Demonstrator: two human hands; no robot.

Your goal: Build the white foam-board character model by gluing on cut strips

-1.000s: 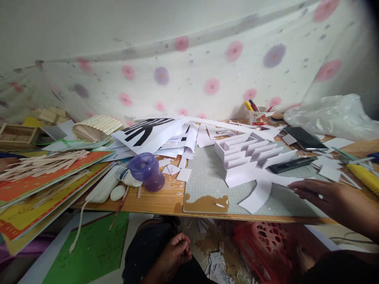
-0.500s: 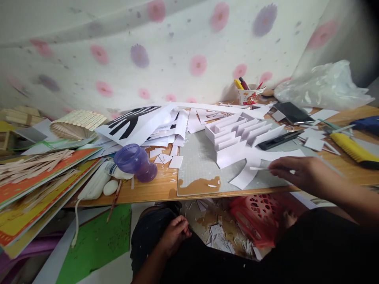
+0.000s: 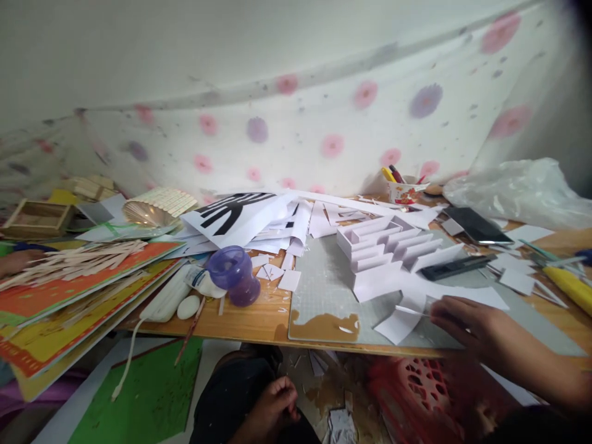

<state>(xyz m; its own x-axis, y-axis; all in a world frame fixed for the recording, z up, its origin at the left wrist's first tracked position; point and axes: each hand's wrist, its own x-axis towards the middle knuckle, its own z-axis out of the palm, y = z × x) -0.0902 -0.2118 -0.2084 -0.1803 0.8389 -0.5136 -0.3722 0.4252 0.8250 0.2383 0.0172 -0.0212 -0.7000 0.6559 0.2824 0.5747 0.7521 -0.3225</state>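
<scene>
My right hand is over the front of the grey cutting mat, fingers pinched on a thin white stick. The stick's tip points left, over a curved paper strip; whether they touch I cannot tell. That strip extends from a white folded-paper structure with upright walls forming narrow channels, standing on the mat. A black utility knife lies right of the structure. Below the table edge, my left hand rests on my lap, its fingers curled and nothing visible in them.
A purple jar, white glue gun and printed sheets lie left. Wooden sticks cover stacked boards, beside another person's hand. A phone, pen cup and plastic bag are right. A red stool stands below.
My view has tilted upward and turned left, so the table sits lower in it. Another person's hand and a wooden box now show at left. My right hand still holds the stick near the strip.
</scene>
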